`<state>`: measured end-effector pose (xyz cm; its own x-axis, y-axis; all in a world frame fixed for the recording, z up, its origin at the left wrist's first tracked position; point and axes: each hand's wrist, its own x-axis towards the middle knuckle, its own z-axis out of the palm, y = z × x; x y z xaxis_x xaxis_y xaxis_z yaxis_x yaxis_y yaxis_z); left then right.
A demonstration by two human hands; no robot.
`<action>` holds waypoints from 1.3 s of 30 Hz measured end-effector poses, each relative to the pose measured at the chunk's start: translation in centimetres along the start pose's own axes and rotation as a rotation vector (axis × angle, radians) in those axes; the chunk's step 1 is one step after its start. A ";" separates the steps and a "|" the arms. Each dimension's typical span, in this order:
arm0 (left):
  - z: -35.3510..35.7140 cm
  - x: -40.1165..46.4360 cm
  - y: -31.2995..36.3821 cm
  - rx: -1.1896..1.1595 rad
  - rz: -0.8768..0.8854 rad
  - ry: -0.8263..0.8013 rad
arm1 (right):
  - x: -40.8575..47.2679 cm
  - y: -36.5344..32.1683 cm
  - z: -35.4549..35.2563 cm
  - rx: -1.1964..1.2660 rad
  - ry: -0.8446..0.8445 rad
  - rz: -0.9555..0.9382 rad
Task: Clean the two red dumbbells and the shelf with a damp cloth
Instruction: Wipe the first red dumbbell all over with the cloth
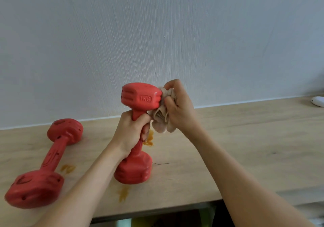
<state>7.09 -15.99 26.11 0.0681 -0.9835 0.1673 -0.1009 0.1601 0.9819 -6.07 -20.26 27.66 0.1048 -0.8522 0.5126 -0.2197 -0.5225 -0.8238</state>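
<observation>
Dumbbell [138, 121] upright in left hand [128, 132], cloth [162, 114] bunched in right hand [178, 107]

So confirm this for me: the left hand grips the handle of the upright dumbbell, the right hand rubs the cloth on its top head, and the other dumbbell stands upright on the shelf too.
One detail is wrong. The head view shows the other dumbbell lying on its side on the shelf, not upright. The rest holds: the left hand grips the handle of the upright dumbbell, and the right hand rubs the cloth on its top head.
</observation>
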 end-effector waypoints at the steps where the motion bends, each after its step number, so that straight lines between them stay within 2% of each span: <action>1: 0.0 0.0 0.1 -0.004 -0.004 -0.003 | 0.1 0.1 0.1 0.011 -0.002 0.017; 4: 0.0 -0.1 0.1 -0.023 -0.001 0.004 | -0.4 -0.1 0.2 0.016 0.022 -0.015; 9: -0.3 0.2 -0.2 -0.076 -0.004 0.073 | -1.8 -1.6 0.4 -0.051 0.039 -0.235; 14: 0.2 -0.1 0.1 -0.036 0.004 -0.069 | -0.2 0.2 0.1 0.112 0.006 0.058; 18: 0.6 -0.1 0.0 -0.053 0.002 -0.240 | -0.1 0.9 -0.9 0.549 -0.140 0.317; 20: 0.5 0.1 -0.1 0.011 0.023 -0.219 | -0.2 0.9 -1.3 0.684 -0.153 0.368; 22: 0.0 0.3 -0.3 0.094 0.089 -0.110 | -0.2 1.0 -1.4 0.706 -0.129 0.362; 24: -0.8 0.4 -0.6 0.142 0.154 -0.013 | -0.3 1.2 -1.2 0.675 -0.097 0.338; 28: -1.1 0.2 -0.3 0.144 0.155 0.058 | -0.3 1.1 -0.6 0.503 -0.052 0.246; 33: -1.7 0.9 -0.1 0.290 0.131 0.192 | -1.9 -0.8 1.2 0.051 0.058 -0.084; 36: -1.3 0.7 0.1 0.303 0.128 0.209 | -2.7 -1.7 2.5 -0.099 0.112 -0.260; 39: -0.8 0.4 0.0 0.243 0.114 0.213 | -2.0 -1.4 2.5 -0.102 0.155 -0.226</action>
<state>7.90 -16.37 26.22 0.2458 -0.9170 0.3142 -0.3518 0.2177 0.9104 -3.53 -17.90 27.23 0.0143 -0.6963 0.7176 -0.3046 -0.6866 -0.6602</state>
